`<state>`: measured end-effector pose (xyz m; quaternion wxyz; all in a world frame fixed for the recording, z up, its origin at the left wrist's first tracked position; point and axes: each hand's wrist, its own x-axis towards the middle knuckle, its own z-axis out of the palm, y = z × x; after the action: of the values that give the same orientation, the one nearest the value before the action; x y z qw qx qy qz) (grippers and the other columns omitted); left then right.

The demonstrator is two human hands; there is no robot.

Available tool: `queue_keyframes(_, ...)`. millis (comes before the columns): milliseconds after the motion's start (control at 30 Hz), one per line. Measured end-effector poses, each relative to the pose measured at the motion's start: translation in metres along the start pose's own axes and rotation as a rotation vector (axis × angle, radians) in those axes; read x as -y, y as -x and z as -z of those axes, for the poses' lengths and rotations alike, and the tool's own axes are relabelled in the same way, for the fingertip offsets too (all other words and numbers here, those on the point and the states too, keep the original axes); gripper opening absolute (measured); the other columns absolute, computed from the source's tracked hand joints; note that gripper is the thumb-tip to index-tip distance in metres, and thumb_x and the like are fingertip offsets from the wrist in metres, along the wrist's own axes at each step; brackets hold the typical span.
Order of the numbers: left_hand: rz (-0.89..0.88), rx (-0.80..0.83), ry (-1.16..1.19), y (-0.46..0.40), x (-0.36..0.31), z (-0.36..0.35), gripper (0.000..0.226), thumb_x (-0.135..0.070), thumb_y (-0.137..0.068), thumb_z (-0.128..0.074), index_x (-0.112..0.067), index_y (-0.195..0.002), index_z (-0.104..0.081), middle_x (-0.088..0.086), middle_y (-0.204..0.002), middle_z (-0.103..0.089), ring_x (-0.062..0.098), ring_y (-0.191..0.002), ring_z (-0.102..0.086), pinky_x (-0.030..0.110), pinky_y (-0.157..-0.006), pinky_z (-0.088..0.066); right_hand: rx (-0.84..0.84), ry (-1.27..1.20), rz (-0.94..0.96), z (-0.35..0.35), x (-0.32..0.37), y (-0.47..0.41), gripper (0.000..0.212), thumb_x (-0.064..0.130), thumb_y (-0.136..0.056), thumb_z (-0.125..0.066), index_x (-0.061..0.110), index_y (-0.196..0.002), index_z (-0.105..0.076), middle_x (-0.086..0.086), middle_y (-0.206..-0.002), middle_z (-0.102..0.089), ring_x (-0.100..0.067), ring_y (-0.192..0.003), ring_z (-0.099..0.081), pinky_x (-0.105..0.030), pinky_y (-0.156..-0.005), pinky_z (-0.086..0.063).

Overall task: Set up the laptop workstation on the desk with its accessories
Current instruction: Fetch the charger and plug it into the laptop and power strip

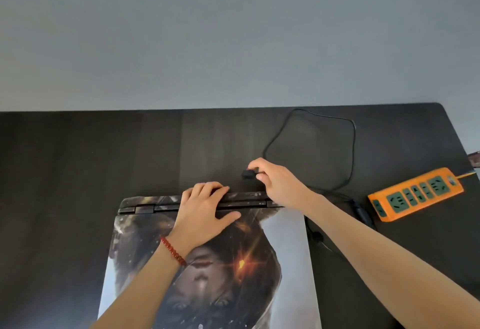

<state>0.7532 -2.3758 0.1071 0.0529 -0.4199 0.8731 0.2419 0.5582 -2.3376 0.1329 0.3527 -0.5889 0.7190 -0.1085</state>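
Pinching plug (pixel 247 174): right hand (pixel 275 183) fingertips

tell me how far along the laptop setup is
Done: the laptop lies on the desk, lid closed, and the orange power strip sits to its right. In hand: the right hand pinches the charger plug just behind the laptop's rear edge, while the left hand rests on the lid. Left: plugging in, opening the lid; nothing shows in the strip's sockets.
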Motion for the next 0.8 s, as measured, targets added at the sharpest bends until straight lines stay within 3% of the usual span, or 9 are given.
queue_keyframes(67,0.004,0.027,-0.045,-0.001,0.002,-0.001,0.086,-0.078,-0.062,-0.025,-0.028,-0.128,-0.048,-0.010,-0.127,-0.047,0.013,-0.121,-0.040,0.031,-0.104,-0.024,0.050,0.025,-0.018,-0.008,-0.004,-0.001,0.027,0.007,-0.098,-0.035,0.009,-0.121,-0.049,-0.012,-0.117,-0.060,-0.028,-0.107,-0.055,-0.036,-0.088,-0.043)
queue_keyframes(200,0.044,-0.060,0.067,-0.006,0.002,-0.004,0.060,-0.065,-0.069,-0.059,-0.026,-0.114,-0.053,-0.012,-0.113,-0.054,0.010,-0.110,-0.045,0.027,-0.098,-0.024,0.100,0.034,-0.089,-0.008,-0.003,-0.014,0.029,0.003,-0.096,-0.035,0.001,-0.117,-0.054,-0.016,-0.118,-0.054,-0.030,-0.109,-0.051,-0.033,-0.089,-0.038)
queue_keyframes(333,-0.003,-0.262,0.002,0.002,0.003,-0.019,0.056,-0.067,-0.069,-0.046,-0.022,-0.096,-0.064,-0.008,-0.095,-0.066,0.016,-0.090,-0.062,0.027,-0.088,-0.033,0.139,0.002,-0.082,-0.008,0.004,-0.024,0.032,0.002,-0.095,-0.034,0.002,-0.117,-0.057,-0.015,-0.117,-0.056,-0.028,-0.105,-0.052,-0.027,-0.081,-0.036)
queue_keyframes(467,0.004,-0.299,-0.035,0.001,0.003,-0.022,0.052,-0.065,-0.072,-0.045,-0.022,-0.094,-0.065,-0.007,-0.095,-0.065,0.016,-0.090,-0.061,0.030,-0.088,-0.030,0.121,0.008,-0.044,-0.018,0.005,-0.025,0.034,0.004,-0.095,-0.035,0.006,-0.122,-0.055,-0.012,-0.115,-0.061,-0.025,-0.104,-0.055,-0.027,-0.081,-0.037)
queue_keyframes(600,0.002,-0.300,-0.048,0.001,0.002,-0.021,0.053,-0.065,-0.072,-0.046,-0.021,-0.093,-0.066,-0.007,-0.094,-0.066,0.016,-0.090,-0.061,0.031,-0.089,-0.029,0.105,0.031,0.006,-0.022,0.007,-0.024,0.037,0.001,-0.094,-0.039,0.014,-0.127,-0.049,-0.004,-0.093,-0.054,-0.020,-0.088,-0.051,-0.026,-0.073,-0.035)
queue_keyframes(700,0.004,-0.358,-0.069,0.002,0.002,-0.023,0.050,-0.061,-0.073,-0.047,-0.020,-0.092,-0.068,-0.005,-0.093,-0.066,0.016,-0.089,-0.061,0.033,-0.091,-0.028,0.060,0.117,0.047,-0.026,0.009,-0.024,0.044,-0.005,-0.090,-0.041,0.015,-0.129,-0.048,-0.007,-0.106,-0.059,-0.022,-0.104,-0.047,-0.035,-0.088,-0.036)
queue_keyframes(800,0.017,-0.433,-0.071,0.004,0.002,-0.025,0.039,-0.048,-0.077,-0.048,-0.017,-0.091,-0.069,-0.002,-0.091,-0.067,0.020,-0.088,-0.062,0.037,-0.089,-0.029,0.012,0.185,0.058,-0.034,0.006,-0.024,0.044,0.000,-0.090,-0.042,0.017,-0.129,-0.049,-0.002,-0.114,-0.060,-0.022,-0.111,-0.042,-0.035,-0.088,-0.030)
